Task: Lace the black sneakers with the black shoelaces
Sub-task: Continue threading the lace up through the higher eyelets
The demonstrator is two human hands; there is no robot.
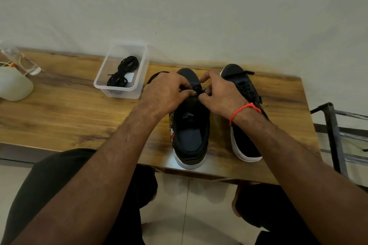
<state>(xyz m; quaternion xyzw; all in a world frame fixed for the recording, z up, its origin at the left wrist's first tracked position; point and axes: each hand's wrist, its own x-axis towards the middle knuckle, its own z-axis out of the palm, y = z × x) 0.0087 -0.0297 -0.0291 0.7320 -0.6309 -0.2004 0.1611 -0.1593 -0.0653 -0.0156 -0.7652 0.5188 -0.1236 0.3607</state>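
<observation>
Sneaker (pixel 191 125) left of its laced twin: left hand (pixel 165 93) and right hand (pixel 221 95) each pinch shoelace (pixel 199 88) over the eyelets; 1 slipped pinch could unthread it.

table (pixel 69 109): wood grain, brown, with a soft sheen near 6 o'clock
container (pixel 139 69): clear plastic, smooth, at 11 o'clock of the shoes
spare laces (pixel 124 71): black woven cord, matt
left sneaker (pixel 191 135): black matt cloth upper, white smooth sole
right sneaker (pixel 245 141): black matt cloth, white glossy sole edge
wrist band (pixel 244 108): red thread
rack (pixel 334 129): dark metal bars, dull, at 3 o'clock
wall (pixel 199 6): pale, matt
</observation>
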